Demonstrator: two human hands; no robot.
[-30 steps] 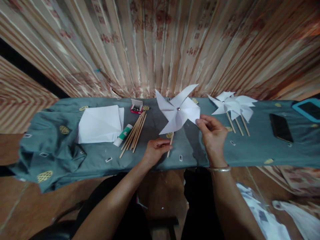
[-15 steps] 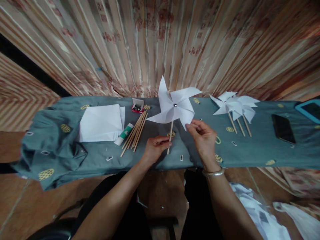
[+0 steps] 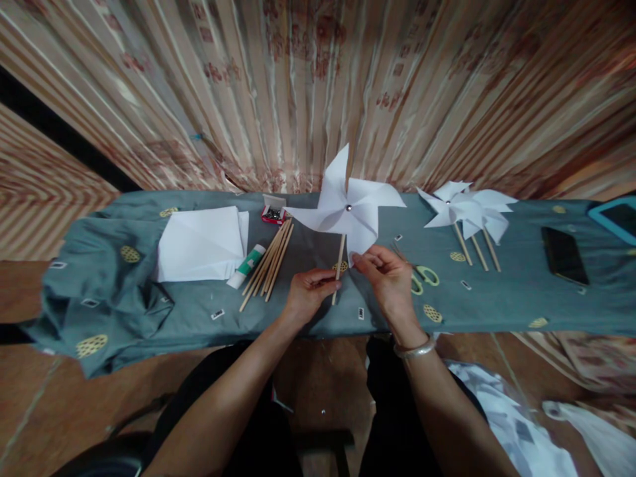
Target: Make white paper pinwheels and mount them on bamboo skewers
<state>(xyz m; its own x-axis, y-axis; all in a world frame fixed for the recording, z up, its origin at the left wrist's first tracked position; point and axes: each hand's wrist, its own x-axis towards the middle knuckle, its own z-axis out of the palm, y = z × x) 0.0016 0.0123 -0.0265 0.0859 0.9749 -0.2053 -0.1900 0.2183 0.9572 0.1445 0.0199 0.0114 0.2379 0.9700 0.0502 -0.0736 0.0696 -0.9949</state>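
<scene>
Turned since half a second ago, the white paper pinwheel [image 3: 348, 213] shows a new blade at the bottom, and the right hand [image 3: 390, 281] has slid left to pinch it.

Left hand [image 3: 308, 295] is closed around the pinwheel's wooden stick [image 3: 339, 262], holding it upright above the grey-green cloth [image 3: 501, 298]; right thumb and forefinger are pressed together on the lowest blade tip. One bundle of loose sticks [image 3: 268, 262], one glue tube [image 3: 246, 266], one paper stack [image 3: 201, 245], one pin box [image 3: 272, 211], one pair of scissors [image 3: 422, 273], one dark phone [image 3: 564, 255]; the finished pinwheels [image 3: 470, 212] show three sticks.
</scene>
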